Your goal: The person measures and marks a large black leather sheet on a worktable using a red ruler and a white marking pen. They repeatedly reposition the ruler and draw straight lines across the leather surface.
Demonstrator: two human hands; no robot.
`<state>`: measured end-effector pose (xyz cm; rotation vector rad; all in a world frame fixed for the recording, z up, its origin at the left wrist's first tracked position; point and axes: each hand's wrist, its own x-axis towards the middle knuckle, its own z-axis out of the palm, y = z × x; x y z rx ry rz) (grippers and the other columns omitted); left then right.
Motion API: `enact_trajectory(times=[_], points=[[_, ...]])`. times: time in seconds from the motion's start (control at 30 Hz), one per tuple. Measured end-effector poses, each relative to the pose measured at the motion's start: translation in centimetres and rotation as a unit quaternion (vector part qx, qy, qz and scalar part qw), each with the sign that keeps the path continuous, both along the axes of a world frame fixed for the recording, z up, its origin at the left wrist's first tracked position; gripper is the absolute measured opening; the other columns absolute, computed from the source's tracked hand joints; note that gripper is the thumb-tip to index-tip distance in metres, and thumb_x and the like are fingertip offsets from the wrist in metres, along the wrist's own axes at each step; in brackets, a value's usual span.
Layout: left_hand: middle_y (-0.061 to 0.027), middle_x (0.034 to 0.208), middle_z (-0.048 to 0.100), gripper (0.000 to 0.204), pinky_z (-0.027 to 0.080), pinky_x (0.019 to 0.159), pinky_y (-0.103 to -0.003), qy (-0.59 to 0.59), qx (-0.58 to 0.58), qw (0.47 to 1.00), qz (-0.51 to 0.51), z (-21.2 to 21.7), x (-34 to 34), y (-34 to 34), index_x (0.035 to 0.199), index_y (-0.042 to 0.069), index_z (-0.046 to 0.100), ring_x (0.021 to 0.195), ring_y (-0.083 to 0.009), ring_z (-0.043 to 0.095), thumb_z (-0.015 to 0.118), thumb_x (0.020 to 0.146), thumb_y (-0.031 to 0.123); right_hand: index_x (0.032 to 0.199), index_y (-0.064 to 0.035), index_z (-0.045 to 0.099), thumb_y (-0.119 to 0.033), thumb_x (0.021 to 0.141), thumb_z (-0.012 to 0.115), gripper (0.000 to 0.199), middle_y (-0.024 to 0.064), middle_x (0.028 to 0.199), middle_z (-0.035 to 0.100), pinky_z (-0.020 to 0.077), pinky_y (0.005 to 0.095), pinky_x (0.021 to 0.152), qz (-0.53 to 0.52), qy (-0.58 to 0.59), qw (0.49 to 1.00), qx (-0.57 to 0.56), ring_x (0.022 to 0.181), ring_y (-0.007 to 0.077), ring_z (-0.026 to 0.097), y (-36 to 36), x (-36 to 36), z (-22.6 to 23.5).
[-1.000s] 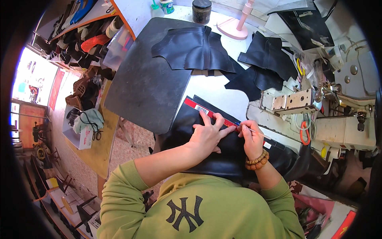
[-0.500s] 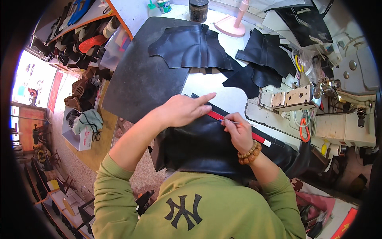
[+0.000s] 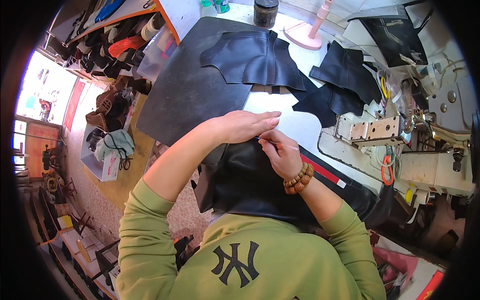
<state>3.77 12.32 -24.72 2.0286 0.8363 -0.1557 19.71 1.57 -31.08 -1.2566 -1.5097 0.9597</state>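
A large sheet of black leather [image 3: 245, 175] lies over the table's near edge and hangs down in front of me. My left hand [image 3: 245, 126] rests flat on its far edge, fingers stretched out to the right. Close beside those fingertips, my right hand [image 3: 284, 156] pinches a slim pen [image 3: 291, 147] with its tip down at the leather. From under the right hand a red ruler-like strip [image 3: 322, 171] with a pale end runs along the leather's far edge. Its left part is hidden by my hands.
Cut black leather pieces [image 3: 240, 57] lie beyond on a dark mat [image 3: 185, 80], others [image 3: 345, 70] farther right. A sewing machine [image 3: 372, 131] stands at right, with orange-handled scissors [image 3: 387, 170] beside it. At the back are a dark jar [image 3: 265, 13] and a pink stand [image 3: 303, 38].
My right hand with the pen has moved left along the strip, up to my left hand. The left hand now lies flatter, its fingers closer together. The whole view has shifted slightly.
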Motion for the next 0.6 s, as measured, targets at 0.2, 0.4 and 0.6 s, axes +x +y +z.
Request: enact_trajectory(times=[0.2,0.4,0.6], points=[[-0.0201,0.135,0.060,0.076,0.038,0.109,-0.038,-0.017,-0.025,0.999,0.015,-0.25,-0.06,0.17,0.156,0.020,0.033,0.125,-0.0361,0.056,0.022,0.100,0.070,0.097,0.0000,0.065,-0.003,0.089,0.066,0.009,0.0160,0.090,0.067,0.0535,0.0352,0.070,-0.018,-0.041,0.997,0.062,0.078,0.0323,0.067,-0.21,-0.16,-0.43],[-0.0197,0.131,0.062,0.077,0.039,0.108,-0.037,-0.016,-0.051,0.998,0.026,-0.30,0.04,0.44,0.156,0.019,0.033,0.121,-0.0320,0.058,0.024,0.099,0.070,0.100,0.0019,0.065,0.001,0.091,0.066,0.010,0.0119,0.094,0.071,0.0546,0.0282,0.075,-0.021,-0.092,0.991,0.091,0.082,0.0205,0.070,-0.06,-0.40,-0.59],[-0.0163,0.118,0.069,0.069,0.041,0.106,-0.034,-0.033,-0.098,0.994,0.045,-0.52,0.04,0.47,0.156,0.016,0.033,0.114,-0.0268,0.062,0.029,0.103,0.061,0.097,0.0001,0.064,0.003,0.088,0.067,0.009,0.0138,0.088,0.067,0.0546,0.0315,0.071,-0.045,-0.132,0.983,0.117,0.078,0.0282,0.068,-0.16,-0.59,-0.31]])
